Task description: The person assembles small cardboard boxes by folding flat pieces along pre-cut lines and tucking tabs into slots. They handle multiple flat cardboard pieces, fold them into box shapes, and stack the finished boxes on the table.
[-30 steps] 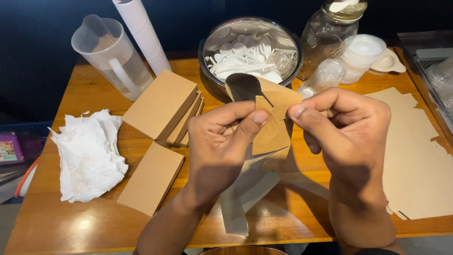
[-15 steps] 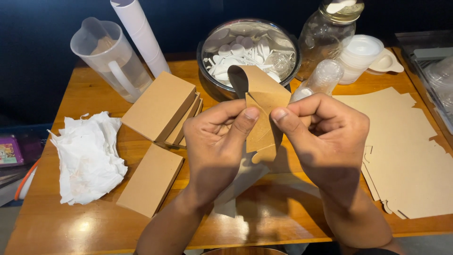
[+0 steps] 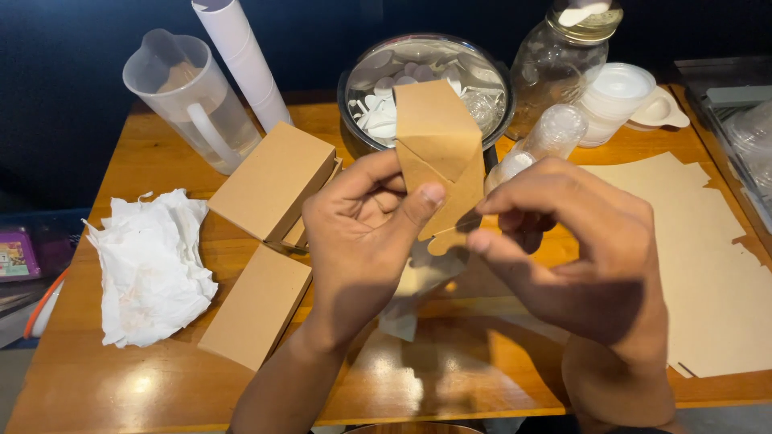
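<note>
A wooden table [image 3: 104, 386] was seen bearing several things. At its left edge a crumpled white paper towel [image 3: 149, 265] was laid. Two closed brown cardboard boxes [image 3: 273, 181] [image 3: 257, 305] were placed just beside it, one behind the other. A clear plastic measuring jug [image 3: 189, 100] and a white tube [image 3: 241, 60] were set at the back left. A round metal bowl [image 3: 350, 120] holding white plastic pieces was stood at the back centre, with a glass jar [image 3: 559, 56] and a stack of white lidded cups [image 3: 615, 100] to its right. Flat brown card sheets [image 3: 708, 281] were spread at the right.
</note>
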